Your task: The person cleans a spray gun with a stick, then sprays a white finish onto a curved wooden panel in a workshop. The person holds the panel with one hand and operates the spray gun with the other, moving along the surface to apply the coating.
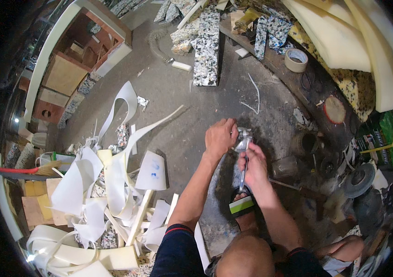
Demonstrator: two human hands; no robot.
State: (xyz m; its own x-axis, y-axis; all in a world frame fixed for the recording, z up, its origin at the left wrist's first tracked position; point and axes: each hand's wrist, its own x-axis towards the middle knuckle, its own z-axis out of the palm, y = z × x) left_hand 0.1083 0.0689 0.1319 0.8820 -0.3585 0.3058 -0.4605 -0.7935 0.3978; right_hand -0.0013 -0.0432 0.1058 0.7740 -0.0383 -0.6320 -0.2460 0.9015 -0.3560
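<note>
My left hand (pixel 220 138) has its fingers curled round the side of a silver metal fitting (pixel 241 144) with a rounded body, low over the floor ahead of me. My right hand (pixel 254 165) is closed round a slim, shiny spanner (pixel 243 172), whose upper end meets the fitting and whose shaft points back toward my foot. Part of the fitting is hidden behind my fingers. Under the spanner's lower end is my foot in a sandal with a black and lime-green strap (pixel 241 206).
Foam offcuts and white strips (pixel 113 184) heap up at left. A speckled foam block (pixel 207 51) lies ahead. At right, a tape roll (pixel 296 60) rests on a wooden board, with a round grey disc (pixel 359 180) and jars nearer. A wooden frame (pixel 74 60) stands far left.
</note>
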